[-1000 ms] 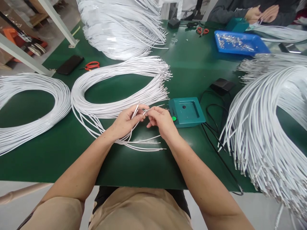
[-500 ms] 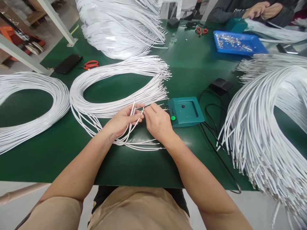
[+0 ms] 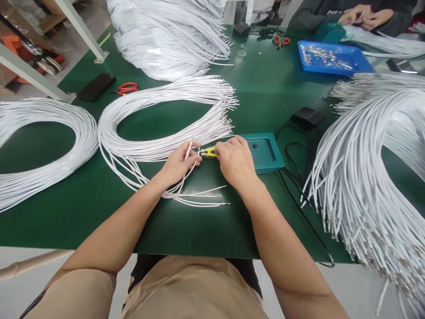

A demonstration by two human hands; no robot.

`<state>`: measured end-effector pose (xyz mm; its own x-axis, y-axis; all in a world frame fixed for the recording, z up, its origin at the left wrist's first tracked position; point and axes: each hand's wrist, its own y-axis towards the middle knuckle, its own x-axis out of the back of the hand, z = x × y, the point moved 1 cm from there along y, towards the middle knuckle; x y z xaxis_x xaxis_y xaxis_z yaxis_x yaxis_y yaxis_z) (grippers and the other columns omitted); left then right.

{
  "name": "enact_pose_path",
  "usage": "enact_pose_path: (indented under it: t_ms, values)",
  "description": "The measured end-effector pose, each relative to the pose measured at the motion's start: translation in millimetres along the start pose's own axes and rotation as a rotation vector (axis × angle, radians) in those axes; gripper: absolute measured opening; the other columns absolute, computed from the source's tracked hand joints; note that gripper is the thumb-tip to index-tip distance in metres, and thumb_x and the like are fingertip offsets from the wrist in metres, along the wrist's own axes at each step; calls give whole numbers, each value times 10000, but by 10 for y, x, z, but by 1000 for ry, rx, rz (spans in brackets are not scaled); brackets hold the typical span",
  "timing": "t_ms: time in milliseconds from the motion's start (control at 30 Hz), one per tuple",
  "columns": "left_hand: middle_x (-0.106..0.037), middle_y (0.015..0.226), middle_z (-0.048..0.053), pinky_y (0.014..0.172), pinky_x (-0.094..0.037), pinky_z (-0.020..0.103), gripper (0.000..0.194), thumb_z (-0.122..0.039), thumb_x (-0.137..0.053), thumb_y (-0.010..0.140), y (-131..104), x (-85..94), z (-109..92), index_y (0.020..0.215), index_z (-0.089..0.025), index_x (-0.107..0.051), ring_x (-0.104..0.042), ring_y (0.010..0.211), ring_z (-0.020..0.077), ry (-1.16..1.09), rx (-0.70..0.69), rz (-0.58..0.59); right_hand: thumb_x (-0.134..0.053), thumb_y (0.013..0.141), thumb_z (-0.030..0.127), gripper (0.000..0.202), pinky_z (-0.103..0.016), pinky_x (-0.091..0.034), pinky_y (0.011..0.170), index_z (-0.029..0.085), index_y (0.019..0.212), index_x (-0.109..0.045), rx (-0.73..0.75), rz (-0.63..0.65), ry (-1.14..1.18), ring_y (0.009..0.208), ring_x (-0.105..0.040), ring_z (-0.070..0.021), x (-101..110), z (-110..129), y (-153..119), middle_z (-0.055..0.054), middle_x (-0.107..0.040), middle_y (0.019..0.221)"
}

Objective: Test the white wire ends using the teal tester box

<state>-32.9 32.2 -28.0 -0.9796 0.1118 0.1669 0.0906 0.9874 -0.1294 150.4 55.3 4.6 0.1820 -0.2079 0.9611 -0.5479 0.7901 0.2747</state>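
Observation:
My left hand (image 3: 180, 164) pinches a few thin white wires (image 3: 189, 153) between thumb and fingers, their ends pointing up and right. In my right hand (image 3: 236, 160) are small yellow-handled pliers (image 3: 210, 153), gripped at the handles. Their metal jaws meet a wire end by my left fingertips; whether they are closed on it I cannot tell. Several loose wires (image 3: 206, 195) lie on the table below my left hand. Behind both hands rests a large looped bundle of white wires (image 3: 133, 144). A teal device with a recessed tray (image 3: 264, 170) is partly hidden by my right hand.
Red-handled scissors (image 3: 128, 87) and a black phone-like object (image 3: 97, 87) lie back left. More wire bundles stand at left, back and right (image 3: 348, 177). A blue tray (image 3: 361, 66) holds small metal parts. Black cables (image 3: 300, 212) trail off the teal device. A co-worker's hands (image 3: 365, 17) are at the back right.
My right hand has moved right, away from my left fingers, and now holds yellow-handled pliers at the wire end. It covers the device's green button. The view has shifted slightly.

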Motion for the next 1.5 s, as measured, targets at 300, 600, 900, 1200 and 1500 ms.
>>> enact_pose_path:
  t_ms: [300,600,900,1200,1500]
  values:
    - [-618,760,-31,752,-477,307,353,-237,-563,781,43,-50,76,1133,-220,-548,-661,742,162,166,-34,-50,-462,833,60,203,-362,-353,855,154,851,-641,9,-13,-32,817,-507,-244,-18,-19,32,-90,-638,687]
    - [-644,807,-13,754,-492,313,373,-255,-582,785,50,-30,115,1154,-221,-549,-679,779,175,151,-1,-7,-405,949,250,312,-616,-157,1113,138,1170,-595,-307,-140,-83,1255,-436,-328,37,-135,-39,-171,-608,1270]
    - [-589,778,-20,625,-465,244,473,-287,-664,755,24,134,-9,1197,-174,-539,-642,766,158,43,32,2,-409,961,263,336,-533,-262,1075,125,1216,-578,-278,-181,-26,1219,-464,-311,73,-84,-46,-171,-572,1304]
    - [-675,832,33,748,-490,282,413,-415,-806,643,-6,291,-62,950,-159,-703,-602,758,158,-75,92,49,-383,986,213,302,-346,-403,788,120,903,-658,438,-13,238,979,-552,-229,-32,726,-85,-123,-666,926]
    - [-627,819,0,747,-475,264,479,-305,-817,651,-18,357,-112,1097,-178,-696,-582,740,120,-115,134,157,-392,984,386,388,-311,-458,619,164,868,-688,-75,396,522,666,-661,-215,-53,702,-90,-99,-710,757]
